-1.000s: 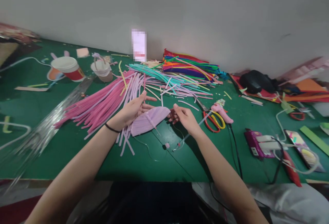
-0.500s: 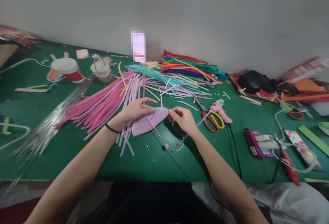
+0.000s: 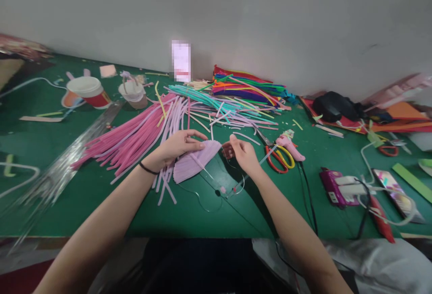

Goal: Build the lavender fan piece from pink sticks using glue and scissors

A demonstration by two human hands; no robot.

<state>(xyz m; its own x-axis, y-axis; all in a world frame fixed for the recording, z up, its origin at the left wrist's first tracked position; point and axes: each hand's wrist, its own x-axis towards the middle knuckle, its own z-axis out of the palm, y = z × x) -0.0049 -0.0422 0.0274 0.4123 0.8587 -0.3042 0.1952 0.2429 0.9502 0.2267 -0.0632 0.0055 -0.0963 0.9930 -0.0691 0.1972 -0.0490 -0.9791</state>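
My left hand (image 3: 178,149) pinches a lilac fan-shaped piece (image 3: 197,161), which looks made of pipe cleaners laid side by side and gathered to a narrow tip on the right. A lilac strip crosses its face, with a thin pale stem reaching down from it. Just right of the tip is my right hand (image 3: 241,152), thumb raised and fingers curled around a fine thread (image 3: 243,181) that loops below it. Its exact grip is partly hidden. A small pink bead-like bit (image 3: 223,190) and a dark one (image 3: 218,192) are near the thread on the green table (image 3: 162,222).
Pink pipe cleaners (image 3: 124,141) fan out at left, multicoloured ones (image 3: 249,89) behind. Scissors (image 3: 280,159) and a pink glue gun (image 3: 290,145) lie right. A paper cup (image 3: 89,91), clear wrappers (image 3: 70,163), a purple box (image 3: 332,190) with cables and a phone (image 3: 398,195) surround the work.
My right hand has drawn slightly right, off the fan's tip, and its thumb has lifted. The fan has tipped a little downward in my left hand, which has barely moved.
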